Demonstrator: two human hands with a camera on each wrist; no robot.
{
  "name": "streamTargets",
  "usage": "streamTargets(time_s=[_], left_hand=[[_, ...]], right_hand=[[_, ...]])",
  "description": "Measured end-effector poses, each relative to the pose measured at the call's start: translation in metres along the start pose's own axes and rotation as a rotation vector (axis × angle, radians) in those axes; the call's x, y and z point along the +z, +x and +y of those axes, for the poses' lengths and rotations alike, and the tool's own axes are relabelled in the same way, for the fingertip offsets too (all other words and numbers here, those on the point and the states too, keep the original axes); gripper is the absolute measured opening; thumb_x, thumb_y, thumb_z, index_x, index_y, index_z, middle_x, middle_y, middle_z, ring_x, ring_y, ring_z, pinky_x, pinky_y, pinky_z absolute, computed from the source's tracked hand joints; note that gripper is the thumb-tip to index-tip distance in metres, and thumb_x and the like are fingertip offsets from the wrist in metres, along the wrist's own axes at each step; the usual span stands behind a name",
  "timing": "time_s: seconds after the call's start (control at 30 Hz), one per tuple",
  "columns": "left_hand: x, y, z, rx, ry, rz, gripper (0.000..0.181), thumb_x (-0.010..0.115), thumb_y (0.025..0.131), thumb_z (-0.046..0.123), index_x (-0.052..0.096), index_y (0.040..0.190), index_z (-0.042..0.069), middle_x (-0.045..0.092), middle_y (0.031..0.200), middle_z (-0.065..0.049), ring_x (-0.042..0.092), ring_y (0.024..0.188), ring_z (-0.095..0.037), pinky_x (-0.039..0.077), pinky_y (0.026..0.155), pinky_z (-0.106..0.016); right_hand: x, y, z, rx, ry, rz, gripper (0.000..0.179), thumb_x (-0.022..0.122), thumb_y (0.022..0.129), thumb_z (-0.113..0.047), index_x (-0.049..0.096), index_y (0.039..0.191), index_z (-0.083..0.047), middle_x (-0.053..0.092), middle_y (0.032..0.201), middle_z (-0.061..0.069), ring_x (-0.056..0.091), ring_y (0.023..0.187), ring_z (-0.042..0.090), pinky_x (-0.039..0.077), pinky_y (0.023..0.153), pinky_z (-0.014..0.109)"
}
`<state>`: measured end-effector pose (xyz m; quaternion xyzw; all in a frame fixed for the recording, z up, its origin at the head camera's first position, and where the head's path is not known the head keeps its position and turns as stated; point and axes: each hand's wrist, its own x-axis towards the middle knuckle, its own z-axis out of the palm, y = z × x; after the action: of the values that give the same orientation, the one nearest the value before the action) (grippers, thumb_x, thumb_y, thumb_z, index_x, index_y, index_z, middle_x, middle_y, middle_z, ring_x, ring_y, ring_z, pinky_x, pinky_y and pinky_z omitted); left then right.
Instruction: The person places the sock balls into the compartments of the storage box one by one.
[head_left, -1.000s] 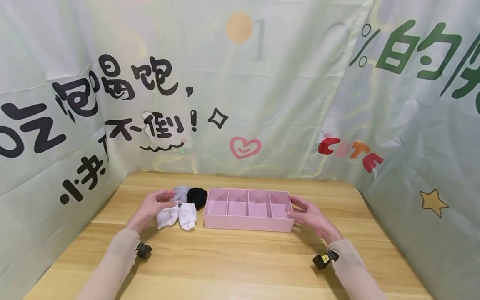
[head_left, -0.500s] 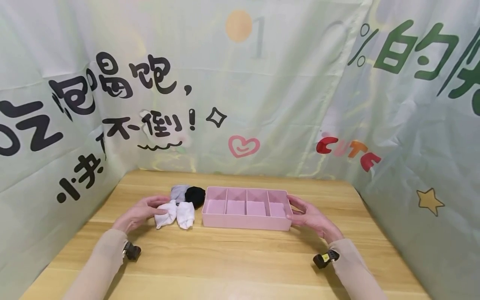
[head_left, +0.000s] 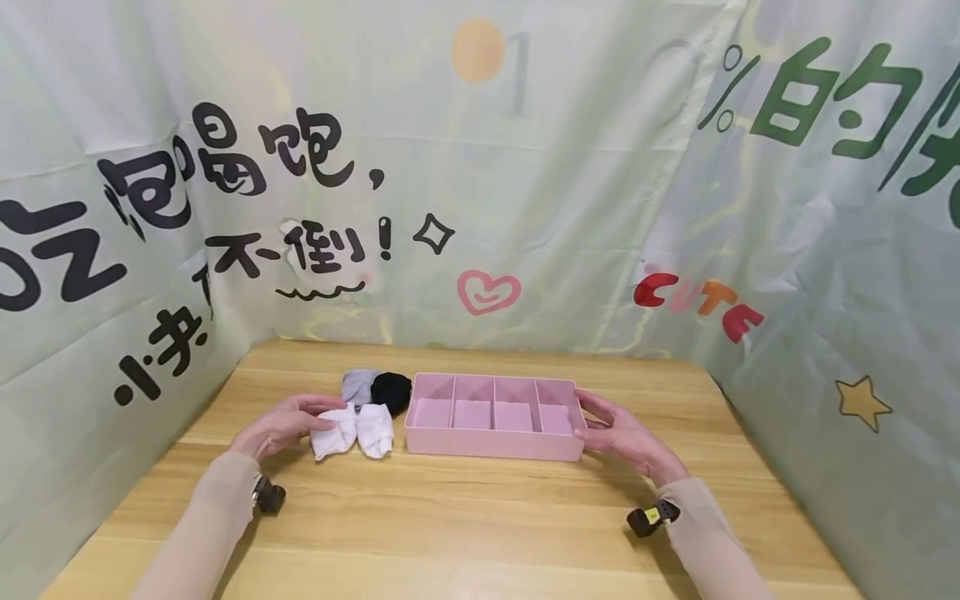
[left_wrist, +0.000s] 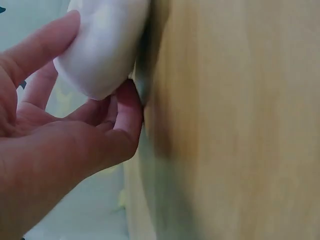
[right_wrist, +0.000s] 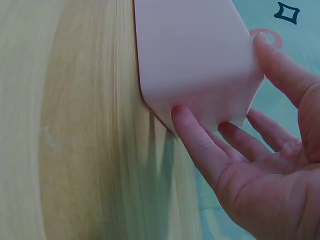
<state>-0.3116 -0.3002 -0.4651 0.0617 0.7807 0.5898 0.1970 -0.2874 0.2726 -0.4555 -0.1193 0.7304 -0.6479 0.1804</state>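
At the left of the table, my left hand (head_left: 281, 425) touches the outer of two rolled white socks (head_left: 334, 433). In the left wrist view, its thumb rests against the white sock and the relaxed fingers lie around its end. The second white sock (head_left: 375, 431) sits just right of it. Behind them lie a rolled grey sock (head_left: 360, 386) and a rolled black sock (head_left: 392, 393). A pink box (head_left: 495, 444) with several compartments, none holding anything, stands beside the socks. My right hand (head_left: 626, 437) touches the box's right end, thumb near the rim and fingers extended against the wall.
The wooden table (head_left: 465, 525) extends in front of the box. Printed cloth (head_left: 562, 208) hangs around its back and sides. A small black camera sits on each wrist.
My left hand first draws back left and down to the outer white sock. Since then, the hand and both white socks have shifted slightly right. The right hand stays at the box end.
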Motion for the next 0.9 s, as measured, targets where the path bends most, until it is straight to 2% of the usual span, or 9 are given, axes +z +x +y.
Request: streamTargets(time_s=[0.13, 0.2, 0.27, 0.37, 0.43, 0.53, 0.7, 0.8, 0.9], left_hand=[[-0.001, -0.004, 0.003, -0.007, -0.04, -0.035, 0.056, 0.068, 0.09, 0.01, 0.048, 0.14, -0.002, 0.046, 0.145, -0.02, 0.059, 0.1, -0.015, 0.055, 0.08, -0.029], [-0.003, -0.005, 0.004, 0.012, -0.082, -0.059, 0.056, 0.067, 0.09, 0.008, 0.045, 0.141, -0.003, 0.053, 0.138, -0.015, 0.061, 0.096, -0.015, 0.055, 0.079, -0.028], [-0.007, -0.004, 0.003, 0.059, -0.119, -0.091, 0.056, 0.066, 0.091, 0.008, 0.045, 0.141, -0.004, 0.058, 0.131, -0.009, 0.062, 0.096, -0.014, 0.056, 0.08, -0.028], [-0.015, 0.001, 0.0, 0.116, -0.162, -0.131, 0.049, 0.067, 0.091, 0.011, 0.053, 0.138, 0.006, 0.063, 0.118, 0.004, 0.063, 0.095, -0.012, 0.056, 0.08, -0.027], [-0.02, 0.004, -0.001, 0.16, -0.189, -0.165, 0.045, 0.067, 0.092, 0.012, 0.057, 0.135, 0.011, 0.064, 0.115, 0.005, 0.063, 0.095, -0.011, 0.056, 0.08, -0.027], [-0.02, 0.005, 0.003, 0.184, -0.193, -0.179, 0.042, 0.068, 0.092, 0.014, 0.059, 0.133, 0.016, 0.064, 0.115, 0.004, 0.063, 0.096, -0.011, 0.056, 0.082, -0.027], [-0.007, 0.005, 0.02, 0.162, -0.163, -0.11, 0.046, 0.067, 0.092, 0.013, 0.055, 0.137, 0.009, 0.063, 0.116, -0.002, 0.063, 0.093, -0.013, 0.057, 0.08, -0.027], [0.003, 0.009, 0.027, 0.136, -0.195, -0.058, 0.045, 0.067, 0.092, 0.009, 0.055, 0.135, 0.005, 0.062, 0.113, -0.004, 0.064, 0.092, -0.014, 0.057, 0.081, -0.027], [0.012, 0.015, 0.03, 0.158, -0.228, -0.041, 0.043, 0.065, 0.093, 0.005, 0.055, 0.135, 0.001, 0.063, 0.113, -0.004, 0.064, 0.095, -0.013, 0.056, 0.083, -0.026]], right_hand=[[-0.002, -0.001, 0.002, 0.008, -0.03, 0.008, 0.082, 0.067, 0.091, -0.005, 0.017, 0.157, -0.007, 0.011, 0.164, 0.018, 0.02, 0.145, 0.047, 0.049, 0.102, 0.041], [-0.003, -0.001, 0.002, 0.013, -0.034, 0.007, 0.083, 0.067, 0.091, -0.005, 0.017, 0.157, -0.008, 0.011, 0.164, 0.018, 0.02, 0.145, 0.047, 0.049, 0.102, 0.041], [-0.002, -0.001, 0.002, 0.015, -0.032, 0.008, 0.083, 0.068, 0.091, -0.006, 0.017, 0.157, -0.008, 0.011, 0.164, 0.018, 0.021, 0.145, 0.047, 0.049, 0.102, 0.04], [-0.002, -0.002, 0.001, 0.015, -0.034, 0.011, 0.084, 0.068, 0.091, -0.006, 0.017, 0.157, -0.007, 0.011, 0.164, 0.019, 0.02, 0.145, 0.047, 0.049, 0.101, 0.04], [-0.002, -0.002, 0.0, 0.013, -0.034, 0.014, 0.084, 0.068, 0.091, -0.006, 0.017, 0.157, -0.007, 0.012, 0.164, 0.019, 0.021, 0.145, 0.047, 0.049, 0.101, 0.04], [-0.002, -0.002, 0.0, 0.01, -0.032, 0.015, 0.083, 0.068, 0.091, -0.005, 0.018, 0.157, -0.007, 0.012, 0.164, 0.019, 0.022, 0.145, 0.047, 0.05, 0.101, 0.039], [-0.002, -0.003, -0.001, 0.013, -0.038, 0.024, 0.08, 0.066, 0.092, -0.004, 0.019, 0.157, -0.008, 0.014, 0.163, 0.019, 0.023, 0.144, 0.047, 0.05, 0.1, 0.039], [-0.002, -0.003, -0.001, 0.009, -0.041, 0.03, 0.08, 0.066, 0.092, -0.004, 0.019, 0.157, -0.008, 0.013, 0.163, 0.019, 0.022, 0.144, 0.047, 0.05, 0.1, 0.04], [-0.002, -0.004, 0.0, 0.005, -0.047, 0.028, 0.08, 0.066, 0.092, -0.005, 0.019, 0.157, -0.007, 0.013, 0.163, 0.019, 0.023, 0.144, 0.047, 0.05, 0.1, 0.04]])
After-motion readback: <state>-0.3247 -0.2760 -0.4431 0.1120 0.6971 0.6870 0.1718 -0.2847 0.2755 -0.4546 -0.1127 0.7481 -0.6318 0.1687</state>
